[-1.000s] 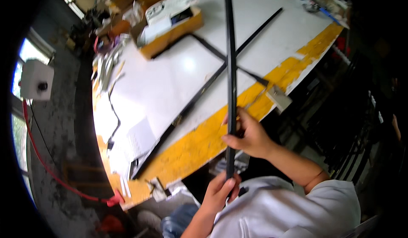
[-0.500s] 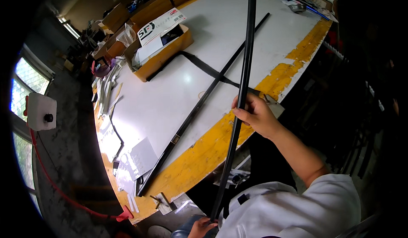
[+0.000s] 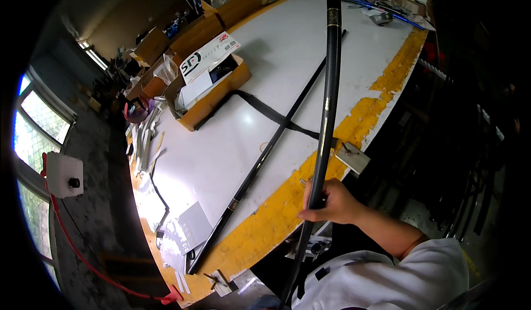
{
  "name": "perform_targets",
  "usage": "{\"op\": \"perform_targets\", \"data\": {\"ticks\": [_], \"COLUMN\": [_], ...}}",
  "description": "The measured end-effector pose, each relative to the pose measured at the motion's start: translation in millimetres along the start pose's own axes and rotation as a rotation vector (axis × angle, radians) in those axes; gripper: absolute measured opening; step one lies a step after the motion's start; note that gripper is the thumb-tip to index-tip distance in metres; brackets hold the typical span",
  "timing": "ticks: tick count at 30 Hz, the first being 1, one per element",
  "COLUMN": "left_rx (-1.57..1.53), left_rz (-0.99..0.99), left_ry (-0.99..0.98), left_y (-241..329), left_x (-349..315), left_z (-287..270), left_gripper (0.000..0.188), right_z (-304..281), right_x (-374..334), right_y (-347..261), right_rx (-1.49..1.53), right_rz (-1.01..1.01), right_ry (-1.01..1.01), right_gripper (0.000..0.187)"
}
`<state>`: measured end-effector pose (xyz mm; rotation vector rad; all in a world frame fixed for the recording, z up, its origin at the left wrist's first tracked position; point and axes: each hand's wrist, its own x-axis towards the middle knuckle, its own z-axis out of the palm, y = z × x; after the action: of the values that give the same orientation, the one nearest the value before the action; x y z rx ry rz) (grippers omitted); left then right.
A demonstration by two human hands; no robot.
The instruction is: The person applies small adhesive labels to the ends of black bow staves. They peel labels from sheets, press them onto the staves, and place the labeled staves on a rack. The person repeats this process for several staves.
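Observation:
My right hand point(image 3: 334, 202) is closed round a long black pole point(image 3: 331, 77), thumb and fingers pressed on its lower part. This pole slants over the table edge, from the top of the picture down toward my lap, with a gold-marked band high on it. My left hand is out of the picture, and the pole's lower end is hidden. A second black pole point(image 3: 259, 166) with a similar band lies slantwise on the table. Across the table, a dark strap point(image 3: 264, 108) runs under that pole toward the right edge.
The white table point(image 3: 221, 160) has a worn yellow border. An open cardboard box point(image 3: 218, 94) stands on its far left, beside white strips point(image 3: 145, 138). Metal-plate clamps point(image 3: 353, 158) sit at the near edge. Blue rods point(image 3: 406, 21) and a small metal bowl point(image 3: 381, 19) lie far right.
My right hand has moved down and toward me, and the held pole has shifted, bringing its gold-marked band into sight. My left hand has left the picture. The view has tilted slightly.

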<state>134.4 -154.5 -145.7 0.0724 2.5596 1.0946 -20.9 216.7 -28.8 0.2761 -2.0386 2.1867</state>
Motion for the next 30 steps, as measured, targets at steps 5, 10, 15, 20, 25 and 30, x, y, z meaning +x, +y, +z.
{"op": "perform_targets", "data": {"ticks": [5, 10, 15, 20, 25, 30], "left_rx": [0.04, 0.066, 0.084, 0.102, 0.118, 0.125], "left_rz": [-0.001, -0.004, -0.008, -0.01, -0.002, -0.005], "left_ry": [0.023, 0.029, 0.035, 0.048, 0.044, 0.073], "left_y": [2, 3, 4, 7, 9, 10], "left_x": [14, 22, 22, 20, 21, 11], "left_z": [5, 11, 14, 16, 19, 22], "left_gripper": [0.025, 0.024, 0.024, 0.024, 0.024, 0.024], "right_z": [2, 2, 0, -7, -16, -15], "right_x": [-4, -9, -10, -13, -15, -15], "right_y": [2, 10, 13, 18, 18, 19], "right_rx": [-0.014, 0.042, 0.147, 0.289, 0.491, 0.499], "right_rz": [-0.015, 0.013, 0.033, 0.081, 0.1, 0.104], "right_ry": [-0.054, -0.07, -0.09, -0.253, -0.458, -0.507], "right_gripper": [0.025, 0.019, 0.014, 0.012, 0.017, 0.02]}}
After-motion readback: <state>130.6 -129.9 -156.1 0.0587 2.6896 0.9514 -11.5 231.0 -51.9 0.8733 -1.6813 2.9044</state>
